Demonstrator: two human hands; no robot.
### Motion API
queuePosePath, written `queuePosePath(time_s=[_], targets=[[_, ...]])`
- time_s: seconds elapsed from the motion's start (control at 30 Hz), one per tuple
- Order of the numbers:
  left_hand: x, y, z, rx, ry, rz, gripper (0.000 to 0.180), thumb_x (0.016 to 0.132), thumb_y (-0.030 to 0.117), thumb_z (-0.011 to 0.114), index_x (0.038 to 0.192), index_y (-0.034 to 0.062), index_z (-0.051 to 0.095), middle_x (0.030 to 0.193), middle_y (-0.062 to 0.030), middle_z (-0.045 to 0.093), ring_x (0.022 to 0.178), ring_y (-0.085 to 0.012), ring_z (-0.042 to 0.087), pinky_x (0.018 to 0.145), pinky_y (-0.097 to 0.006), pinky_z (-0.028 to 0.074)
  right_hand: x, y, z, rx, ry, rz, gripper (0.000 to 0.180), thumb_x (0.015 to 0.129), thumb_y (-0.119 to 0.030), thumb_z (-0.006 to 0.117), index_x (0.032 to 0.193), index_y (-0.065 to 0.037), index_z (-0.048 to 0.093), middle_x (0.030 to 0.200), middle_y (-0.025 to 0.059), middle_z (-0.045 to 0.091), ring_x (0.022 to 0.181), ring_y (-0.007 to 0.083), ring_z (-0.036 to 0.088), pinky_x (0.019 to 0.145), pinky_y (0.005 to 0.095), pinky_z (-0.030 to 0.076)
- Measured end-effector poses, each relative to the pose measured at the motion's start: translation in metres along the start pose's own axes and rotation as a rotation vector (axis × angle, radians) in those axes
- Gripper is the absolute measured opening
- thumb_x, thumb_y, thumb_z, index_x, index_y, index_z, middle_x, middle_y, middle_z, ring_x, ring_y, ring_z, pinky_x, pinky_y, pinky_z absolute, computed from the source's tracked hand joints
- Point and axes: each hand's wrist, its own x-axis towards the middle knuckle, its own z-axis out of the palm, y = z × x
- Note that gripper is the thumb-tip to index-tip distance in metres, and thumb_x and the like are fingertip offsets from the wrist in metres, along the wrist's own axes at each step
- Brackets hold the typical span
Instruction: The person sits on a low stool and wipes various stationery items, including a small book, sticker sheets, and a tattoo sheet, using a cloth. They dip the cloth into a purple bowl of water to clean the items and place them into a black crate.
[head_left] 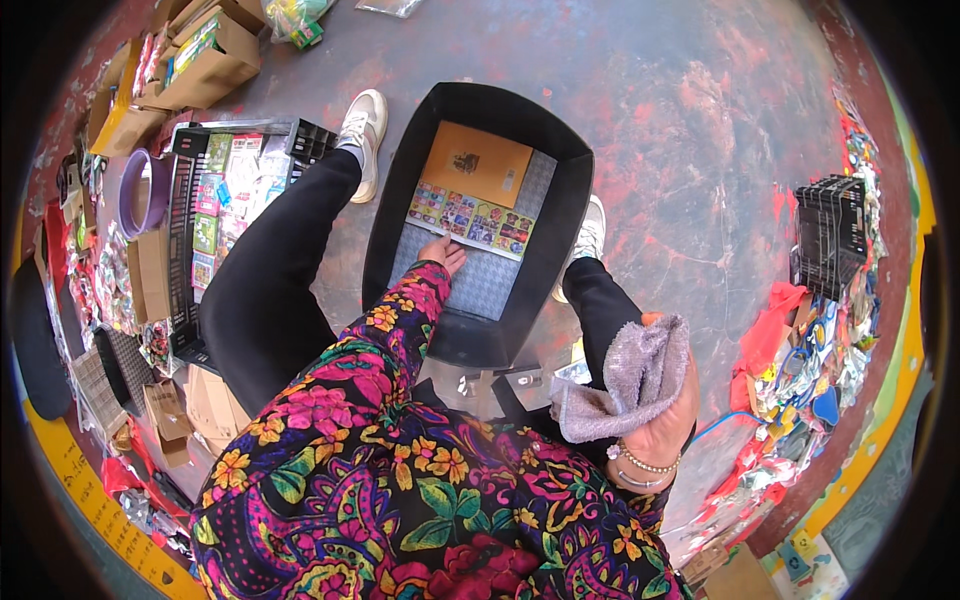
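A black bin (395, 215) stands on the floor between my legs. Inside lie an orange-brown flat packet (476, 162) and a long colourful sticker sheet (470, 218). My left hand (441, 250) reaches into the bin and touches the near edge of the sticker sheet, fingers flat on it. My right hand (660, 420) is raised at the right, above my knee, and grips a grey cloth (630, 380) that hangs bunched from the fingers. A beaded bracelet sits on that wrist.
A black crate (185, 215) packed with colourful packets stands at my left. Cardboard boxes (200, 65) lie at the upper left, a purple ring-shaped tub (135, 195) beside them. Another black crate (830, 235) and heaps of colourful scraps line the right side.
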Motion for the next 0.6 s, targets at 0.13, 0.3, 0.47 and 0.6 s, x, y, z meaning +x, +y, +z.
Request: queuePosePath(time_s=[0.13, 0.3, 0.47, 0.6], targets=[[0.013, 0.009, 0.000, 1.247, 0.308, 0.460, 0.039, 0.083, 0.021, 0.049, 0.117, 0.0024, 0.043, 0.113, -0.0207, 0.052, 0.096, -0.0386, 0.055, 0.081, -0.047, 0.047, -0.006, 0.000, 0.000, -0.013, 0.001, 0.009, 0.030, 0.089, -0.022, 0.048, 0.104, 0.004, 0.053, 0.088, 0.0135, 0.062, 0.075, 0.0213, 0.063, 0.063, 0.0329, 0.055], [-0.051, 0.004, 0.031, 1.915, -0.029, 1.201, 0.054, 0.081, 0.018, 0.045, 0.133, 0.0084, 0.033, 0.135, -0.0201, 0.033, 0.124, -0.0355, 0.033, 0.102, -0.045, 0.027, -0.009, 0.000, 0.003, -0.070, -0.031, -0.002, 0.031, 0.089, -0.022, 0.047, 0.104, 0.005, 0.053, 0.089, 0.0133, 0.061, 0.075, 0.0201, 0.063, 0.065, 0.0316, 0.055], [-0.029, 0.011, 0.023, 2.153, -0.175, 0.839, 0.063, 0.081, 0.016, 0.044, 0.139, 0.0101, 0.021, 0.143, -0.0191, 0.019, 0.131, -0.0333, 0.022, 0.107, -0.043, 0.019, -0.014, 0.001, 0.000, -0.090, -0.044, -0.008, 0.031, 0.089, -0.022, 0.048, 0.104, 0.005, 0.053, 0.091, 0.0126, 0.060, 0.077, 0.0196, 0.062, 0.067, 0.0313, 0.054], [-0.028, 0.009, 0.022, 1.981, -0.224, 0.729, 0.069, 0.078, 0.014, 0.050, 0.139, 0.0054, 0.019, 0.142, -0.0218, 0.018, 0.131, -0.0346, 0.022, 0.108, -0.039, 0.020, -0.015, 0.002, -0.001, -0.087, -0.084, 0.013, 0.031, 0.089, -0.022, 0.048, 0.104, 0.004, 0.053, 0.093, 0.0123, 0.060, 0.081, 0.0202, 0.062, 0.070, 0.0319, 0.054]])
